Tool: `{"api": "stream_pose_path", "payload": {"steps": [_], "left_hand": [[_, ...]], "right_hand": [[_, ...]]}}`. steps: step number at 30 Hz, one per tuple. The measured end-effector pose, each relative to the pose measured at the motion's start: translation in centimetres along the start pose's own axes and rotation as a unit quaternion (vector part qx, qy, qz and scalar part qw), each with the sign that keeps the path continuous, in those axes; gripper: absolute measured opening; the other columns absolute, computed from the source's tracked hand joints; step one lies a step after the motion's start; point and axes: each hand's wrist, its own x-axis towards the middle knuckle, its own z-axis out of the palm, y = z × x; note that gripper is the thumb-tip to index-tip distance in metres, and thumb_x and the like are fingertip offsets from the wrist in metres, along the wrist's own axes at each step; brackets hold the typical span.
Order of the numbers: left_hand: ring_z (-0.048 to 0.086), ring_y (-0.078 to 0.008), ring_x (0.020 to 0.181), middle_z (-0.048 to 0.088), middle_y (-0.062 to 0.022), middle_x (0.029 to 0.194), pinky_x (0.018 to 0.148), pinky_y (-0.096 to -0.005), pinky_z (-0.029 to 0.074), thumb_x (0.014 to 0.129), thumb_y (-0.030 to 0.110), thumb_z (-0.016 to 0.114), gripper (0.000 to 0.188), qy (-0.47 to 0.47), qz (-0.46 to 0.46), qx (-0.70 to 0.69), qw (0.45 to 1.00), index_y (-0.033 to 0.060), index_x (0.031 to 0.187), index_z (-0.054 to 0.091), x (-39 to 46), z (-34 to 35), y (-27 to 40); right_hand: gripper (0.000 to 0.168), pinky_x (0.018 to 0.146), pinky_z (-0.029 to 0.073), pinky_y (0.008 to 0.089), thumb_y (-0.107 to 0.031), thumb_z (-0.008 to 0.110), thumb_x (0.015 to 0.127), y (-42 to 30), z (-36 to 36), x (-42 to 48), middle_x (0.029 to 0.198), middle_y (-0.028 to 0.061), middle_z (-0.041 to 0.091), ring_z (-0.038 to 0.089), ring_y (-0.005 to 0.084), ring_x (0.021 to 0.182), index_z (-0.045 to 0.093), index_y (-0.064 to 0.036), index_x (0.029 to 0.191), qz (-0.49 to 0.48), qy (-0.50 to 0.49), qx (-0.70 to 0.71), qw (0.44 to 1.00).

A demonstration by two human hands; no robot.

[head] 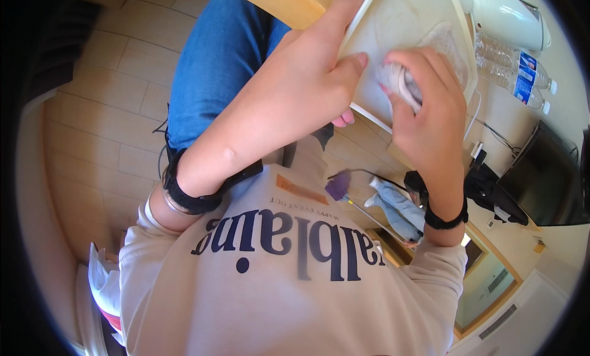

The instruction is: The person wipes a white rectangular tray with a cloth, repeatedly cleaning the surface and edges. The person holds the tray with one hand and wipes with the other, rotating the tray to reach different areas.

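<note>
A pale, white-rimmed tray (373, 26) is tilted up before me, with faint smears on its surface. My left hand (318, 75) grips its near rim, thumb on the inner face and the other fingers partly hidden behind the edge. In my right hand (428, 89) is a bunched, greyish-white cloth (396, 79), pressed against the tray's inside. Part of the fabric spreads out beyond my knuckles.
Clear plastic bottles (521, 75) and a white electric kettle (507, 17) are right of the tray. A wooden furniture edge (286, 6) is above my leg. At right hangs a television (544, 176). Behind, a person in jeans (401, 204) holds a purple mop (339, 185).
</note>
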Motion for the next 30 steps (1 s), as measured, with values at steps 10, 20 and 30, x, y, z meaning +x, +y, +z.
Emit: {"api": "stream_pose_path", "payload": {"steps": [10,20,30], "left_hand": [[0.064,-0.0195,0.061,0.065,-0.0169,0.079,0.061,-0.0316,0.055,0.095,0.001,0.045,0.075,0.005,0.024,-0.006,1.000,0.0103,0.156,0.002,-0.1,0.0,-0.4],[0.065,-0.0209,0.062,0.065,-0.0184,0.081,0.063,-0.0327,0.056,0.094,0.001,0.045,0.075,-0.003,0.015,0.001,1.000,0.0102,0.156,0.002,0.1,0.1,-0.2],[0.065,-0.0183,0.062,0.066,-0.0172,0.085,0.063,-0.0304,0.056,0.095,0.001,0.046,0.076,0.027,0.005,0.036,0.999,0.0110,0.156,0.002,-0.1,0.9,-0.4]], "right_hand": [[0.039,0.066,0.045,0.0378,0.011,0.056,0.059,0.3,0.3,-0.1,0.087,0.0077,0.058,0.054,0.0301,0.079,0.061,-0.006,0.094,-0.038,0.018,-0.019,0.999],[0.038,0.068,0.046,0.0373,0.009,0.057,0.060,1.1,0.6,0.0,0.089,0.0089,0.058,0.054,0.0296,0.079,0.061,-0.005,0.095,-0.063,0.043,-0.063,0.995],[0.037,0.065,0.044,0.0376,0.009,0.057,0.061,1.3,0.8,0.4,0.088,0.0085,0.058,0.053,0.0288,0.079,0.062,-0.006,0.094,-0.078,0.056,-0.074,0.993]]}}
